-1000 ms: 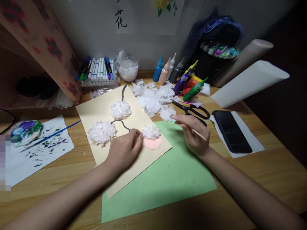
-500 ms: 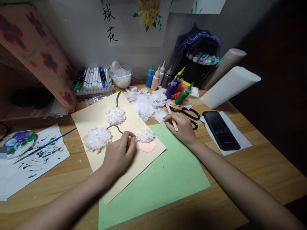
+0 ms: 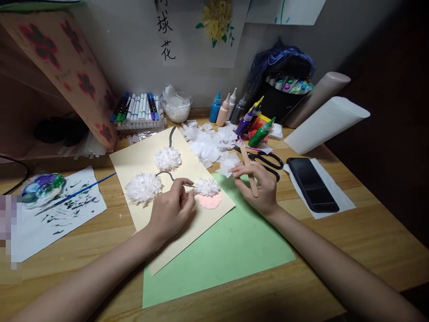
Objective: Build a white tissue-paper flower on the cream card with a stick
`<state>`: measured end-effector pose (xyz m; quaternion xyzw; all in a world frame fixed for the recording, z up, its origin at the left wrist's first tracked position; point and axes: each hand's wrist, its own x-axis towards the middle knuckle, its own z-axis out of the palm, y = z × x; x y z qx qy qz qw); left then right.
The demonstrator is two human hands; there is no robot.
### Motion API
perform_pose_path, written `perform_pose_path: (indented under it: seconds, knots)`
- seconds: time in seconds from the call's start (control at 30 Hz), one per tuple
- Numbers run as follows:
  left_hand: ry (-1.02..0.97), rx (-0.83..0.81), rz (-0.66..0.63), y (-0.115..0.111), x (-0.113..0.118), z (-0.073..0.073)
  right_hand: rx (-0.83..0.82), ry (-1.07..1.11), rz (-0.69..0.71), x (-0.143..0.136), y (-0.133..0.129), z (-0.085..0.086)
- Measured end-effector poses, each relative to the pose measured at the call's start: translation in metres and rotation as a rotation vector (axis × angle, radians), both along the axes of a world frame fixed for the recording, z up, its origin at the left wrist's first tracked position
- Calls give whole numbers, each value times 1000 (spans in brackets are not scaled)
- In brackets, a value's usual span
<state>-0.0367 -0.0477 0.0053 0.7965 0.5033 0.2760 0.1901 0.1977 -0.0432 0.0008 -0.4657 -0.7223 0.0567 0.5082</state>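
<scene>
On the cream paper [image 3: 174, 241] my left hand [image 3: 171, 206] rests with fingers bent, index finger and thumb a little apart, nothing visible between them. Its fingertips are beside a small white paper-petal flower [image 3: 207, 187], which covers the upper part of a pink paper circle [image 3: 210, 201]. Two more fluffy white flowers lie on the sheet, one at the left [image 3: 143, 188] and one higher up [image 3: 168, 158], along with dark painted stem lines. A wooden craft stick [image 3: 246, 156] is held in my right hand [image 3: 258, 185], slanting between its fingers above the green sheet [image 3: 221, 255].
White paper scraps [image 3: 209, 143] lie behind the sheet. Black-handled scissors [image 3: 270, 160] and a phone [image 3: 313, 184] are to the right. Paint bottles [image 3: 222, 109], a marker rack [image 3: 140, 112] and a glass bowl [image 3: 177, 107] line the wall. A blue paintbrush [image 3: 80, 193] lies left.
My right hand has lifted slightly and turned with the craft stick, away from the paper scraps. The left index finger and thumb have parted slightly by the small flower. The view has shifted.
</scene>
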Motion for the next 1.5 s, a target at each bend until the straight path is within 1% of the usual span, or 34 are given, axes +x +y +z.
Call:
perform_pose_path:
  seconds: [0.17,0.3,0.5,0.73,0.83,0.87,0.93,1.0,1.03,1.07,1.1,1.17,1.23,1.3,1.4,1.5]
  knots:
    - [-68,152,-175,-2,0,-2,-180,15,153,-28,-24,5]
    - [-60,217,-204,-3,0,-5,-245,36,205,-33,-29,2]
    - [-30,211,-221,-3,-1,-5,-192,-42,285,-31,-23,-1]
    - [-56,165,-229,-2,-1,-3,-122,-147,249,-26,-18,-5]
    - [-61,108,-271,-2,-1,-1,-83,-112,186,-20,-17,-5]
    - [-56,87,-281,-2,-1,-1,-83,-86,134,-18,-16,-5]
    - [-36,47,-289,-1,-1,0,-110,-10,-14,-11,-11,-5]
    - [-11,15,-281,-1,-1,0,-142,77,-162,-5,-6,-4]
    - [3,1,-271,-2,-1,0,-148,117,-214,-3,-3,-4]
    - [18,-12,-260,-2,-1,0,-145,158,-239,-2,-1,-4]
    - [32,-24,-248,-2,-1,0,-137,199,-232,-2,0,-4]
    - [56,-48,-219,-2,-1,0,-109,278,-131,-4,-3,-6]
    - [72,-66,-186,-2,0,-1,-74,306,35,-9,-10,-8]
    - [78,-84,-152,-1,1,0,-33,249,189,-14,-20,-8]
    - [73,-109,-101,-1,2,0,18,95,372,-18,-31,-3]
    - [69,-132,-50,-1,2,0,11,-14,476,-20,-34,4]
